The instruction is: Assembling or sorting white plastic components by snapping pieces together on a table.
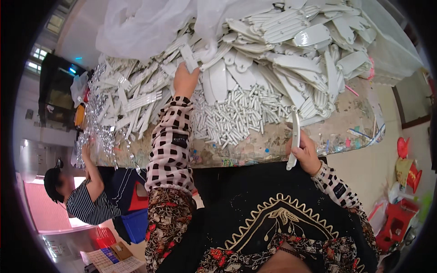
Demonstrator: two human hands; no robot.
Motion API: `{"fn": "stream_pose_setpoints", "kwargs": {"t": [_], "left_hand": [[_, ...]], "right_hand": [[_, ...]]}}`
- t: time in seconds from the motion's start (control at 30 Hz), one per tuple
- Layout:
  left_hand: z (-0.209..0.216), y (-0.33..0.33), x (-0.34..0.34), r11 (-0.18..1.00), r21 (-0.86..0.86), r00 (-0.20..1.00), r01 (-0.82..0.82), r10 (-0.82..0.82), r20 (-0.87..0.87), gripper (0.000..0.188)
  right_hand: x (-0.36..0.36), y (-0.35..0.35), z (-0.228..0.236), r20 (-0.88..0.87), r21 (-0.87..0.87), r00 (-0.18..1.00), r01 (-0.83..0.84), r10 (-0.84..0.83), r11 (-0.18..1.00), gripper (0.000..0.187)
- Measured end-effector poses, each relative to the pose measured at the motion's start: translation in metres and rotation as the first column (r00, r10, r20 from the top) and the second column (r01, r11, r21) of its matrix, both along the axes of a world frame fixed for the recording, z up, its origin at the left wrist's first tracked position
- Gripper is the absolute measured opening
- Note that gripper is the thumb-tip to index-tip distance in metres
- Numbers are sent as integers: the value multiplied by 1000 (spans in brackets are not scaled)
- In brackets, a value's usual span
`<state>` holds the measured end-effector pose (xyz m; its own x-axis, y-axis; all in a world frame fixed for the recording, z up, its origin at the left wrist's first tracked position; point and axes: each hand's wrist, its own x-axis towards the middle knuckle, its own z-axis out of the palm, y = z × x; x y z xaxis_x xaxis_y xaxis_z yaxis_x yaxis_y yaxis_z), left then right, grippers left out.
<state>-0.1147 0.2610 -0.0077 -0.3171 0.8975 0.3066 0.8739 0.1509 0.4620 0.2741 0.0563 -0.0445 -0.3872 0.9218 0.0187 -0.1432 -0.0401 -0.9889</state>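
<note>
My left hand [185,82] reaches forward to the heap. Its fingers are closed at the near end of a flat white plastic piece [188,57]. Near the table's front edge, my right hand [304,152] grips a long, slightly curved white plastic part [295,132], held roughly upright and seen edge-on. Between the hands, a pile of small white cylindrical pins [241,111] lies on the table. Wide, rounded white plastic panels [291,68] are heaped behind the pins. Narrow white plastic strips [141,98] lie to the left of my left forearm.
The table [255,152] has a worn, mottled covering. Translucent plastic sheeting [141,29] drapes over the back of the heap. Shiny silver pieces [102,132] cover the table's left end, where a person [93,195] in a striped top sits. Red items [400,218] stand at the right.
</note>
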Motion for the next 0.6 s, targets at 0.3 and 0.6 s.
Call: {"fn": "stream_pose_setpoints", "kwargs": {"t": [0.3, 0.6], "left_hand": [[11, -30, -4, 982, 173, 988, -75, 49, 150, 71], [34, -198, 76, 955, 101, 493, 279, -232, 839, 70]], "right_hand": [[4, -1, 4, -60, -51, 997, -48, 45, 998, 82], [3, 8, 11, -18, -173, 999, -37, 35, 984, 66]]}}
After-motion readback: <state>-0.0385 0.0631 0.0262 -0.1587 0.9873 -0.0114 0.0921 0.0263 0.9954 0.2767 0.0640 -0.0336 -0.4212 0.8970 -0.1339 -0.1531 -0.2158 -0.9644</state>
